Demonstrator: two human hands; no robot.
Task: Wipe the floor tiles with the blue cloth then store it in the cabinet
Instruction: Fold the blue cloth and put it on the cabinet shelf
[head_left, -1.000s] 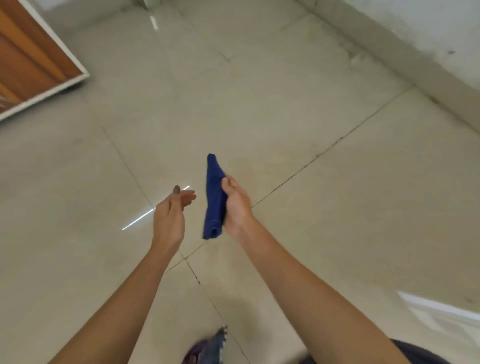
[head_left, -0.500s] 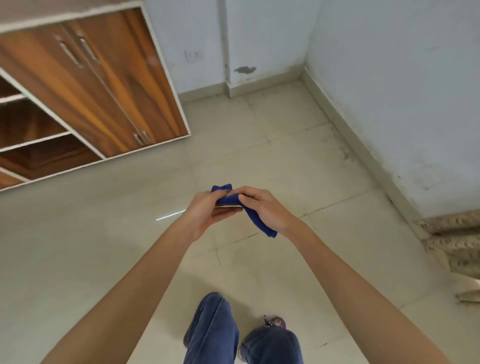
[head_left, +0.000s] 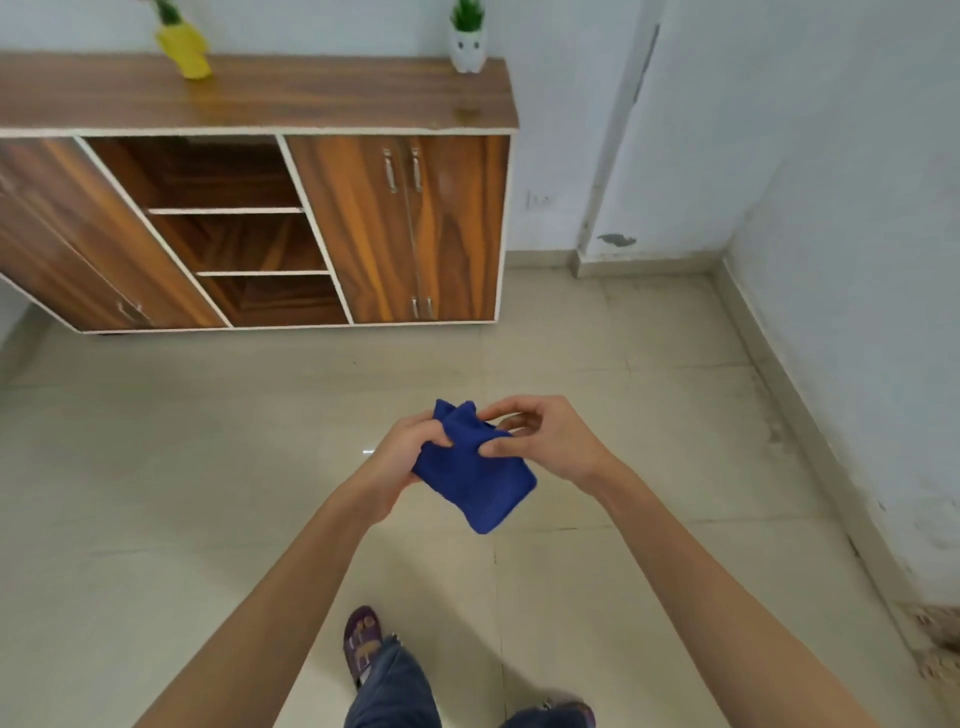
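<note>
The loosely folded blue cloth could have slipped open or dropped, since only fingertips pinched it. It looked soft, dark blue and bunched at the top, held in the air between left hand and right hand, both clamped on it, well short of the cabinet.

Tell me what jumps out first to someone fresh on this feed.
The blue cloth, folded small and gripped by the left hand and right hand above the pale floor tiles. Behind stands the wooden cabinet, its middle shelves open, doors shut.
</note>
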